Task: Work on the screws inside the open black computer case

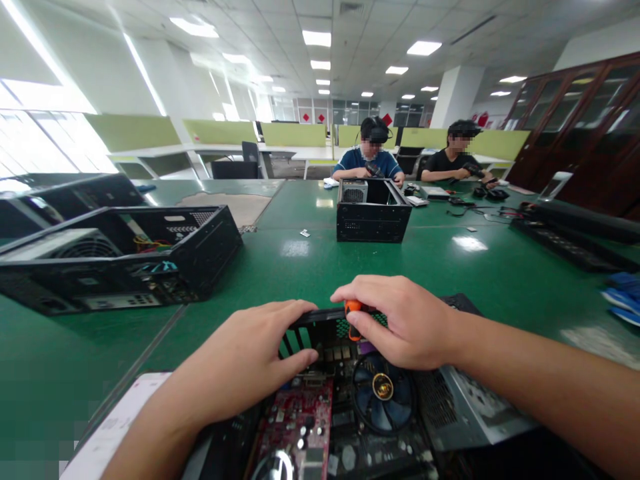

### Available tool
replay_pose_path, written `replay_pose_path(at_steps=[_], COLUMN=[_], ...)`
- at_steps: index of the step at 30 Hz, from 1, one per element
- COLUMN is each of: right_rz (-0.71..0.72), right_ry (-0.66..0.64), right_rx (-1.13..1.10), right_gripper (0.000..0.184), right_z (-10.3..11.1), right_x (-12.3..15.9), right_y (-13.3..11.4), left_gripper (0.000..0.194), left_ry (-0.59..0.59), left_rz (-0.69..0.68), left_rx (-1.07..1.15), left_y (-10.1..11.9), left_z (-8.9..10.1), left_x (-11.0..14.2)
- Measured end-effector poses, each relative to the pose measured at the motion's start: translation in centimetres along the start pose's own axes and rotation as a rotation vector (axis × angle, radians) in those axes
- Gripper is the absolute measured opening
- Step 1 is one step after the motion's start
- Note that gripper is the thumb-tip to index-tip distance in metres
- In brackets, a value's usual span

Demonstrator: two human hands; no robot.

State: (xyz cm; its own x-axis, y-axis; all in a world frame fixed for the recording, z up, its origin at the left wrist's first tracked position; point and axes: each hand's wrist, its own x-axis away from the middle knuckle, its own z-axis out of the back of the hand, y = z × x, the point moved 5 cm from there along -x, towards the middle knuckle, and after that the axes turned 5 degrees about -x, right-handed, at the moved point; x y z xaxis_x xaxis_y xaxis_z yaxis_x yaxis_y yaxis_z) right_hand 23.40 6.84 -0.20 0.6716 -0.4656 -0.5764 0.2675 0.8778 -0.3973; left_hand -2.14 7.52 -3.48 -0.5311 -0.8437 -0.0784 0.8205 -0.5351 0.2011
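Observation:
An opened black computer case (327,315) lies in front of me at the table's near edge. My left hand (250,350) grips its far rim, fingers over the outside and thumb inside. In my right hand (410,320), closed at the same rim, is a short orange-and-black screwdriver (353,307); its tip is hidden. Inside the case are a red circuit card (300,423) below my left hand and a dark cooling fan (383,390) with a gold centre. A grey metal power supply (493,407) sits under my right forearm.
On the green table (285,280), another open case (200,267) lies left and a smaller one (373,223) stands ahead. Two people sit across the table, one in a blue shirt (345,160). Cables and dark panels (565,233) lie right; a white sheet (125,413) is near left.

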Motion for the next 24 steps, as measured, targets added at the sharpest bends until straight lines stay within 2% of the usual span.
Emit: replay_pose_path(at_steps=[5, 12, 15, 18, 21, 24], right_rz=[0.076, 0.330, 0.387, 0.386, 0.317, 0.243], right_ry=[-0.028, -0.085, -0.090, -0.128, -0.199, -0.157], right_rx=[-0.031, -0.048, -0.033, -0.031, -0.010, 0.033], right_gripper=[0.030, 0.026, 0.027, 0.028, 0.029, 0.023], right_z=[0.0, -0.8, -0.9, -1.1, -1.6, -1.5], right_x=[0.1, 0.7, 0.8, 0.9, 1.0, 1.0], right_y=[-0.2, -1.3, -1.8, -1.9, -1.4, -0.9], left_gripper=[0.052, 0.052, 0.051, 0.050, 0.052, 0.053], left_ry=[-0.015, 0.006, 0.021, 0.019, 0.022, 0.020], left_rz=[0.003, -0.018, -0.020, -0.022, -0.019, -0.013], left_rx=[-0.014, -0.043, -0.043, -0.041, -0.043, -0.039], left_y=[0.0, -0.2, -0.1, 0.0, -0.1, -0.2], left_z=[-0.1, -0.2, -0.2, -0.2, -0.2, -0.1], left_x=[-0.1, 0.0, 0.0, 0.0, -0.1, -0.1])
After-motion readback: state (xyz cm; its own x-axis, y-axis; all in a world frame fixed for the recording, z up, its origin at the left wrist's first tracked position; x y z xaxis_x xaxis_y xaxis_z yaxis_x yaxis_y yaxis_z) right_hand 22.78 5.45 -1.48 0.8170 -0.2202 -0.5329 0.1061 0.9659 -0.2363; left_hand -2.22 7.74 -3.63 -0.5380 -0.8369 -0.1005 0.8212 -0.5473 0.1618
